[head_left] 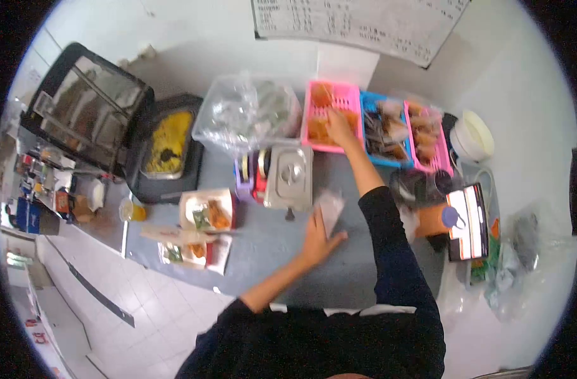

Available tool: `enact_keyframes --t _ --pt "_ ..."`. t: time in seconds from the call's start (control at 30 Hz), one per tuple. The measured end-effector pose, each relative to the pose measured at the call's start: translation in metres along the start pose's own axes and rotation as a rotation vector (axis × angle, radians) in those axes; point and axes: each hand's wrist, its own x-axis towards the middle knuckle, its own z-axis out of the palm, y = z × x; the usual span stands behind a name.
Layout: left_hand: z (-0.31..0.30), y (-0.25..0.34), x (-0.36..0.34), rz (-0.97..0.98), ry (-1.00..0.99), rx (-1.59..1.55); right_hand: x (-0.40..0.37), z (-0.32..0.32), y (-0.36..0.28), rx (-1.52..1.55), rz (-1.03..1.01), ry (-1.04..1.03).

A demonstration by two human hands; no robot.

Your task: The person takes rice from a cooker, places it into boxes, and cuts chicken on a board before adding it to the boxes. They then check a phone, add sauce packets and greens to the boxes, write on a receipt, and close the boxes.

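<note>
My right hand [340, 127] reaches into a pink basket [310, 101] that holds small bags of orange sauce [322, 95]. Its fingers are drawn together over the bags; whether one is between them is too blurred to tell. Lower down, my left hand [317, 243] lies over the grey table with its thumb spread away from the fingers. Its fingertips touch the edge of a thin, pale packet or sheet [331, 210]. Left of that hand are two open food boxes, the nearer [194, 254] and the farther [228, 218], with orange-brown food and green packets inside.
A lidded steel container [290, 177] stands mid-table, behind it a clear tub [203, 126] of plastic bags. To the right sit a blue basket [399, 161], another pink basket [437, 165] and a lit tablet [468, 221]. Yellow food fills a tray [170, 145]; a cup [132, 210] stands left.
</note>
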Motion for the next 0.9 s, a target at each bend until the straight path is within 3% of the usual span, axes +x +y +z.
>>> enact_keyframes --t 0.03,0.13,0.33,0.43,0.53,0.63,0.8,0.9 --pt "-0.009 0.002 -0.013 -0.027 -0.078 -0.029 0.013 0.021 0.018 0.134 0.151 -0.171" --pt "-0.041 -0.005 -0.058 -0.150 -0.201 -0.075 0.031 0.038 0.022 0.168 0.191 -0.354" --pt "-0.082 -0.051 -0.140 -0.330 -0.100 0.119 0.044 0.060 0.026 -0.051 0.376 -0.554" --pt "-0.091 -0.054 -0.151 -0.368 -0.088 0.108 0.039 0.075 0.036 -0.285 0.128 -0.493" --pt "-0.088 -0.058 -0.149 -0.338 -0.068 0.151 0.040 0.072 0.043 -0.069 0.253 -0.432" --pt "-0.085 -0.054 -0.143 -0.339 -0.108 0.277 0.036 0.063 0.040 0.007 0.206 -0.356" --pt "-0.090 -0.056 -0.135 -0.259 -0.164 0.330 0.021 0.052 0.024 0.275 0.079 -0.060" --pt "-0.101 -0.038 -0.121 -0.503 -0.209 0.017 0.010 0.032 0.014 0.315 0.018 0.124"
